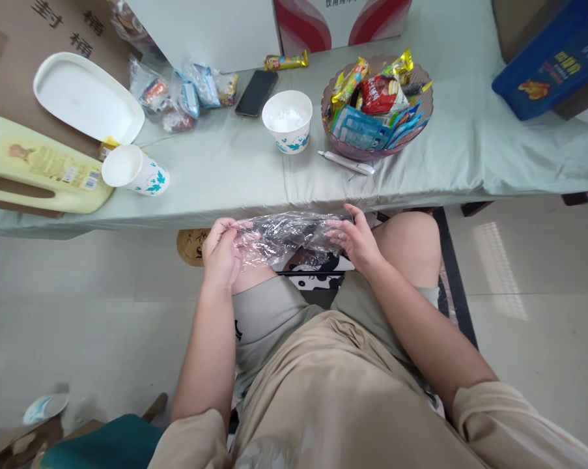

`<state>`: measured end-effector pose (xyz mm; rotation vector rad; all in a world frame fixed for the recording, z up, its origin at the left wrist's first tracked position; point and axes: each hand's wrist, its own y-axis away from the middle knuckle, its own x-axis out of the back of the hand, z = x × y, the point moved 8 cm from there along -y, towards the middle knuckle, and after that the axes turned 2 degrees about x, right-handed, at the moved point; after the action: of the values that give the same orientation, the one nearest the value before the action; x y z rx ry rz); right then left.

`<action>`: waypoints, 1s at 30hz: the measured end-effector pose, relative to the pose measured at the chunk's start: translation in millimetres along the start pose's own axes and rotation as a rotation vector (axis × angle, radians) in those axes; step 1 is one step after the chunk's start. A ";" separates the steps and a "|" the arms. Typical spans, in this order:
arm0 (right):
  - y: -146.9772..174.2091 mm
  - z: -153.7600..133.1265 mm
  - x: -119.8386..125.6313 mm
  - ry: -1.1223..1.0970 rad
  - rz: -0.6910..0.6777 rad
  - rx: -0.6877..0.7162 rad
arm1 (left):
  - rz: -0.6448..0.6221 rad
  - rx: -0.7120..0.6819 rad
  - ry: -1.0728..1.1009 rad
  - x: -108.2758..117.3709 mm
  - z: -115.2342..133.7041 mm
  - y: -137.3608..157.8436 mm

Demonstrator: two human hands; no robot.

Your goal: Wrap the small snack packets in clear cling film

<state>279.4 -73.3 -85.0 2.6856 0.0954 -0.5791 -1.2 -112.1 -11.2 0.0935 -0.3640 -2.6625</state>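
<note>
A crinkled clear plastic bag [294,236] stretches between my two hands, just in front of the table edge and over my lap. My left hand [223,251] is closed on its left end, thumb and fingers pinched together. At the other end, my right hand [355,240] supports the plastic with its fingers partly spread; some fingertips show through the film. Whether the bag is opened at one side I cannot tell. Straight ahead on the table stand a white paper cup [288,124] with blue leaves and a white pen [346,163].
A glass bowl [376,155] of wrapped snacks stands right of the cup. A phone [256,93] and several wrapped packets [203,88] lie behind. Leftward are a tipped paper cup [135,170], a yellow jug [44,163] and a white tray [88,98]. A blue box [552,58] stands far right.
</note>
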 end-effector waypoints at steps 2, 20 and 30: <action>-0.5 -2.7 4.9 0.071 0.041 0.040 | 0.018 -0.032 -0.029 3.0 4.3 -1.8; 70.8 -67.1 40.8 0.009 0.268 0.188 | -0.380 0.134 -0.018 -22.1 0.0 5.6; 106.5 -7.0 36.8 -0.117 0.318 0.013 | -0.506 0.452 0.405 -100.7 -66.9 65.1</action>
<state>331.3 -169.3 -55.9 2.5963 -0.3618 -0.6331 125.1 -139.9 -57.4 0.9607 -0.8909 -2.8819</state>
